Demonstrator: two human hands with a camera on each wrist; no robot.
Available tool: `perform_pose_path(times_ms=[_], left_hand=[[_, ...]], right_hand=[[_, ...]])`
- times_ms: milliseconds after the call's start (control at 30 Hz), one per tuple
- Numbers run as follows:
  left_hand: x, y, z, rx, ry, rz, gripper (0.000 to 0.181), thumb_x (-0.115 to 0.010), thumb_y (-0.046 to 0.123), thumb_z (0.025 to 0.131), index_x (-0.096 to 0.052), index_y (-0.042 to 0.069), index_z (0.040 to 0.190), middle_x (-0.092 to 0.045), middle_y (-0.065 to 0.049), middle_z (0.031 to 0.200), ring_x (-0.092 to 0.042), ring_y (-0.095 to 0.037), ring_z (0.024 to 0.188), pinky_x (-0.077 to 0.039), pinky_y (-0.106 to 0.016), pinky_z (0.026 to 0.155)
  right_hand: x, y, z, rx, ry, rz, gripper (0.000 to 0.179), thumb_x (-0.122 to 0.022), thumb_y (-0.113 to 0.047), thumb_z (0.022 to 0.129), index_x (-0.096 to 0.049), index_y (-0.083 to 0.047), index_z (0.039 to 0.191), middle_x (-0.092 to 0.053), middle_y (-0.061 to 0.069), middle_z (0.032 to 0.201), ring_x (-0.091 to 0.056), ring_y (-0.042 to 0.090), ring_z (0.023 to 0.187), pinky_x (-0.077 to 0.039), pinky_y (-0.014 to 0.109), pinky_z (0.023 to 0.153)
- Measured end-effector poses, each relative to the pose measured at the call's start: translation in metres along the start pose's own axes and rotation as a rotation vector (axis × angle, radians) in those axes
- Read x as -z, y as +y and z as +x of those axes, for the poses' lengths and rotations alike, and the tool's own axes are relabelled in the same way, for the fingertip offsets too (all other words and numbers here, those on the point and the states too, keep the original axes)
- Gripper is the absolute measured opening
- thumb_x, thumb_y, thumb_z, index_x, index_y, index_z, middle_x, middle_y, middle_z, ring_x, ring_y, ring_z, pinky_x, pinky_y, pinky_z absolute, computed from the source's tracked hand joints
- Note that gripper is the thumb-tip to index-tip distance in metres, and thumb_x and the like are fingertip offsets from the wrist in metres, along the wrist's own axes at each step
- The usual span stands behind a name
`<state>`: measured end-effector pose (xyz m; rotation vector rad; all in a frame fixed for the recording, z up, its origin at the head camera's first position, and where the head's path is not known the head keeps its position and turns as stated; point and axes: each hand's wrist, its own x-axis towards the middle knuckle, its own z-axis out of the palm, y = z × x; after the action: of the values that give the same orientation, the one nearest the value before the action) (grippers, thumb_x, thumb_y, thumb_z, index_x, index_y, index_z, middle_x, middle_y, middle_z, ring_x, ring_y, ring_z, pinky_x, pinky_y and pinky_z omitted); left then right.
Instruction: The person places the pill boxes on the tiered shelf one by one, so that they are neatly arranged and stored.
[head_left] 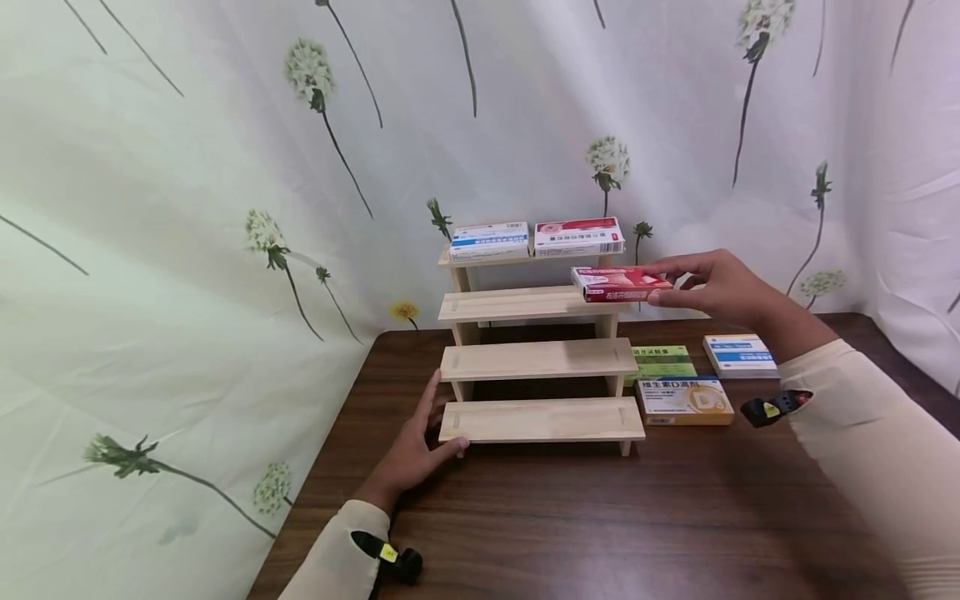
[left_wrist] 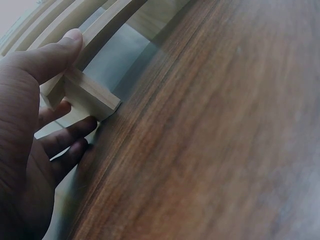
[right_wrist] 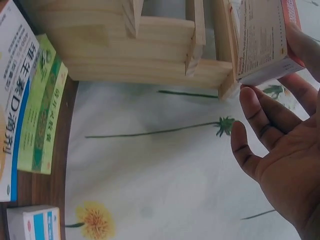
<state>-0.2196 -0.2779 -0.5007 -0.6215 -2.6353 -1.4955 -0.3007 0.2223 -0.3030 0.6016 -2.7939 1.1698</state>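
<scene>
My right hand (head_left: pixel 723 287) pinches a red and white medicine box (head_left: pixel 611 285) by its right end. That box overlaps the right end of the rack's second-highest step in the head view; the right wrist view shows its printed pale side, with thumb and fingers at its edges. The stepped wooden rack (head_left: pixel 536 358) stands on the table. At the left end of its lowest step, my left hand (head_left: pixel 411 454) holds the rack. In the left wrist view the thumb lies on the step's edge and the fingers (left_wrist: pixel 70 137) bend round below, beside the leg.
On the top step lie a blue and white box (head_left: pixel 489 242) and a red and white box (head_left: pixel 579 237). Right of the rack, on the dark wooden table (head_left: pixel 555 517), are a green box (head_left: pixel 666 361), a vitamin D box (head_left: pixel 684 402) and another blue-white box (head_left: pixel 741 357). Flowered cloth hangs behind.
</scene>
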Motion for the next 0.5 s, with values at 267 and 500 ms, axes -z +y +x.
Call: perform_pose_path(times_ms=[267,500], left_hand=[[0.000,0.002,-0.001,0.009,0.002,-0.002,0.116,-0.084,0.028,0.100,0.003,0.044,0.175,-0.050,-0.018,0.168,-0.059,-0.041,0.148,-0.045,-0.065,0.118],[0.000,0.001,-0.001,-0.001,-0.004,-0.009,0.115,-0.083,0.028,0.100,0.003,0.045,0.175,-0.049,-0.021,0.168,-0.057,-0.044,0.149,-0.044,-0.068,0.117]], right_hand=[[-0.015,-0.010,0.000,0.085,0.065,-0.014,0.056,-0.083,-0.029,0.099,-0.068,-0.016,0.151,-0.068,0.019,0.148,-0.056,0.031,0.127,-0.050,0.042,0.096],[-0.029,-0.018,0.002,0.125,0.100,0.010,0.055,-0.083,-0.030,0.100,-0.068,-0.016,0.151,-0.065,0.019,0.153,-0.056,0.033,0.129,-0.049,0.045,0.098]])
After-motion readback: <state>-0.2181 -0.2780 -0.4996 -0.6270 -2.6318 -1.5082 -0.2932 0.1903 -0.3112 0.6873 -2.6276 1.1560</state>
